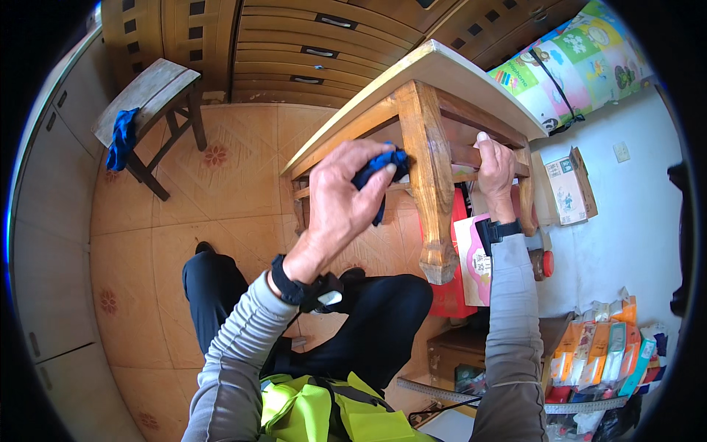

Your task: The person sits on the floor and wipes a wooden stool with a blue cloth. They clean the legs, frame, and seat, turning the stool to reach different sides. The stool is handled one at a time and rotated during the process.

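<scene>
In front of me a wooden table (425,127) is tipped up, its pale top facing away and its carved legs pointing down towards me. My left hand (345,190) holds a bunched blue cloth (381,166) against the side of the nearest leg. The fingers of my right hand (494,166) are closed around a wooden rail between the legs, the thumb on top. The far legs are partly hidden behind the frame and my left hand.
A wooden stool (152,91) with another blue cloth (122,139) stands at left. Red and pink boxes (469,265) lie beneath the table. A rolled play mat (585,66), a cardboard box (569,188) and packaged goods (599,353) are along the right wall. Wooden drawers (309,52) stand behind.
</scene>
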A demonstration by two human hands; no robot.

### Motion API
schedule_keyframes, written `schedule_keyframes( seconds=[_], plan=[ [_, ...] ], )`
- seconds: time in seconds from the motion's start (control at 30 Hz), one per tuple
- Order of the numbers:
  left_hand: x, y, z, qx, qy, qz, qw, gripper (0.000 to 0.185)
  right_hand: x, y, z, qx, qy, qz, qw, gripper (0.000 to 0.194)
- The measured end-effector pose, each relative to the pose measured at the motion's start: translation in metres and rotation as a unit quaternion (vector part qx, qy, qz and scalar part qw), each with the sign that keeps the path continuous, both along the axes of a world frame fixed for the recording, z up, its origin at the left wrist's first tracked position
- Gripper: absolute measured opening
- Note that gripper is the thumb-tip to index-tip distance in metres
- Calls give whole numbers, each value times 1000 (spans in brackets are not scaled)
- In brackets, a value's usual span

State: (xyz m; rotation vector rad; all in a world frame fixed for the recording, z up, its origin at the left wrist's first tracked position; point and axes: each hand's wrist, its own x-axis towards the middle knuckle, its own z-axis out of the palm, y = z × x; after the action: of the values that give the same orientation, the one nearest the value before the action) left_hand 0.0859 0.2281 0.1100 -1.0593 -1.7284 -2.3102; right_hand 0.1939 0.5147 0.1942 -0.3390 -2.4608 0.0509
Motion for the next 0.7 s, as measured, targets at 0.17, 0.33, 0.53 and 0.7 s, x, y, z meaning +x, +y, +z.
schedule_keyframes(
  seconds=[0.17,0.33,0.53,0.7],
  plan=[
    [3,2,0,-4,48,-46,998,26,-1,1,-1,24,-3,10,1000,52],
    [34,-14,-9,-10,62,-69,996,25,-2,5,-4,33,11,13,999,50],
    [24,-24,9,-37,78,-73,994,28,-4,1,-6,6,27,-2,1000,50],
    [-2,-8,30,-57,70,28,996,27,-4,-5,-3,11,-8,-52,999,49]
  ],
)
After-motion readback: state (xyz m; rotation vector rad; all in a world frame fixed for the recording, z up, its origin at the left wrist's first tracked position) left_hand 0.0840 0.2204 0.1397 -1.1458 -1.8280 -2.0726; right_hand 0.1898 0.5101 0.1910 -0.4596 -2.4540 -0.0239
